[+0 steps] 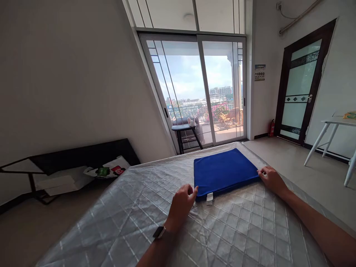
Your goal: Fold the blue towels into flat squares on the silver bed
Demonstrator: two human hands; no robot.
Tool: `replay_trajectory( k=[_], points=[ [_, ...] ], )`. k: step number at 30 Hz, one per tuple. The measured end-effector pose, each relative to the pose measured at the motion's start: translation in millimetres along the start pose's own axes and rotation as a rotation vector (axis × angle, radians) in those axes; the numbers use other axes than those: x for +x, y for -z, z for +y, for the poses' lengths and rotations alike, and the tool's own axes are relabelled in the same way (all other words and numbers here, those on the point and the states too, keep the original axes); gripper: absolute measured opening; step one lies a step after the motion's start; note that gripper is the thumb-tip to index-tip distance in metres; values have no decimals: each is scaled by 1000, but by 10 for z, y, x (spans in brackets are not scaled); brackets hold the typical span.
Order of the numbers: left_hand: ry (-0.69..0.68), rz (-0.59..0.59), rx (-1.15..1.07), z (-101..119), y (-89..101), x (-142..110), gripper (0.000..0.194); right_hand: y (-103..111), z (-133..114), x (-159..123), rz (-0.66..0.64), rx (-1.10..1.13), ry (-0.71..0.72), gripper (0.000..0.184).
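A flat, rectangular blue cushion cover (224,172) lies on a silver-grey quilted sheet (133,215), a small white label (209,198) sticking out from its near edge. At its near left corner, my left hand (183,198) has its fingers curled and pinched on the fabric; a dark watch (159,232) is on that wrist. My right hand (271,178) pinches the near right corner between thumb and fingers. The cover looks spread out, with slight thickness along the near side. Whether anything is inside it, I cannot tell.
Beyond the sheet stand a dark stool (183,128) and a sliding glass door (222,89). On the left are a black low frame (83,152) and white bags (111,168). A white table (338,120) and a red fire extinguisher (271,128) stand at right.
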State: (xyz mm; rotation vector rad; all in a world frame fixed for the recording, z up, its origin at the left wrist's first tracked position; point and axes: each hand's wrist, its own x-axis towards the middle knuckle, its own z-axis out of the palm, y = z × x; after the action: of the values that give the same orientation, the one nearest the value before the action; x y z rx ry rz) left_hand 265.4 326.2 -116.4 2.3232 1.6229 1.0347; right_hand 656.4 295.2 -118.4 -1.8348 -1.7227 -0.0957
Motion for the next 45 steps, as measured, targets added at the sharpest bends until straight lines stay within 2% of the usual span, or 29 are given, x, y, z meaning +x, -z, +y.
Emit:
replay_trajectory(
  k=[2,7,11,14,19,22,25,28,33,36,40,43,45],
  points=[
    [80,-5,96,-10,-6,18,39,-12,27,17,8,28,-66,26],
    [186,-191,226,14,-45,28,45,11,-42,36,-92,-27,-237,29],
    [246,-299,221,35,-71,52,45,78,-150,65,-237,-74,-345,34],
    [267,-337,175,35,-76,73,45,105,-153,93,-272,-32,-359,32],
    [294,-258,62,46,-85,87,36,74,-89,123,-214,95,-373,24],
    [321,-200,-92,37,-102,89,36,65,-89,123,-200,163,-411,28],
    [387,-121,-282,14,-138,87,43,73,-116,113,-191,185,-441,38],
    [463,-67,-512,6,-187,75,59,61,-125,111,-185,176,-455,41],
    [445,-92,-730,13,-227,81,67,-18,-41,142,-188,177,-451,38],
    [418,-117,-776,-16,-213,120,59,-41,-3,150,-184,323,-464,37],
    [522,-129,-885,-8,-154,160,46,2,-87,132,-135,764,-560,36],
    [628,-96,-1060,104,-55,158,34,97,-225,123,-123,1060,-589,34],
    [625,-59,-1137,213,50,155,28,194,-316,126,-72,1148,-591,33]
  ],
)
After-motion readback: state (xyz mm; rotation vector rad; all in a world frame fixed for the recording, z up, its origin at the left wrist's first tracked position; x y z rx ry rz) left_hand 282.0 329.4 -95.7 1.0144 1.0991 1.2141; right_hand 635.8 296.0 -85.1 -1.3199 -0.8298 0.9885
